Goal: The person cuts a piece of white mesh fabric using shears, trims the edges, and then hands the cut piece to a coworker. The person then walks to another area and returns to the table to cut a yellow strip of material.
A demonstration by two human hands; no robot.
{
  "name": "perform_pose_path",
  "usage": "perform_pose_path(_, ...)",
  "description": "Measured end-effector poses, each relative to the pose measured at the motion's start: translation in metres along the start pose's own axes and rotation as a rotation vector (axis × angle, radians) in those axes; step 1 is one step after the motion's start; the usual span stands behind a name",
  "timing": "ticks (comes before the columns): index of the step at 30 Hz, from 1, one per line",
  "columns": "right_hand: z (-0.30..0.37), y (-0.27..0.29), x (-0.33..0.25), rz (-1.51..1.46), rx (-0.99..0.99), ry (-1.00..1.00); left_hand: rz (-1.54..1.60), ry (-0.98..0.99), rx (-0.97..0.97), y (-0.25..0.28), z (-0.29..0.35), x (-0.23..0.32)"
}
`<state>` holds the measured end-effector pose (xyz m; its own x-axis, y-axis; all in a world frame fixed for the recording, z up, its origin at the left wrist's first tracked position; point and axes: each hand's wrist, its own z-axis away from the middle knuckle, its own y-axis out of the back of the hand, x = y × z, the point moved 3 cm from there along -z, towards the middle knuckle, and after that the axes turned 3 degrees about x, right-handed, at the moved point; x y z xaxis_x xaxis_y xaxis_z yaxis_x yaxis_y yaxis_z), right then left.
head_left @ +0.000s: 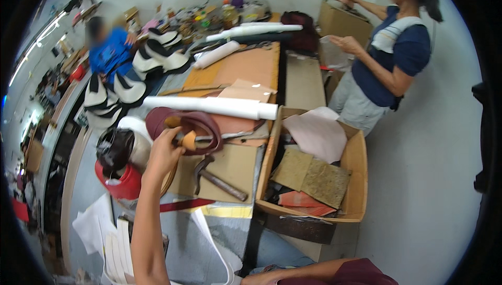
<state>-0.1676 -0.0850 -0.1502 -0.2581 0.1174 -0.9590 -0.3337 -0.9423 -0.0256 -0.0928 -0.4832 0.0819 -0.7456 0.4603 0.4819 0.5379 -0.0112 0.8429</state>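
My left hand [166,148] reaches across the table to a burgundy coiled strip [208,123]. Its fingers are closed round a small orange-tan piece [189,140] in front of the coil. A pale narrow part sticks out to the right of that piece; its exact kind is unclear. Just below lies a hammer [222,184] with a dark handle, on a tan board [238,162]. Of my right arm only the forearm [314,270] and burgundy sleeve show at the lower edge; the hand is out of view. A curved white strip [213,240] lies near that edge.
A red container [121,181] and a black plastic bag [115,149] stand left of my hand. White rolls [209,106] lie beyond. On the right is a cardboard box [361,180] of scraps. One person [387,60] stands right; another [110,50] is far left.
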Motion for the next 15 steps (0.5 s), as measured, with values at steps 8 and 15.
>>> perform_pose_path(8, -0.004, -0.007, -0.006, 0.121, 0.076, -0.027, 0.333, 0.066, 0.07, 0.04, 0.146, 0.032)
perform_pose_path(15, -0.02, -0.023, 0.013, 0.221, 0.235, 0.038, 0.42, 0.427, 0.142, 0.075, 0.326, 0.039)
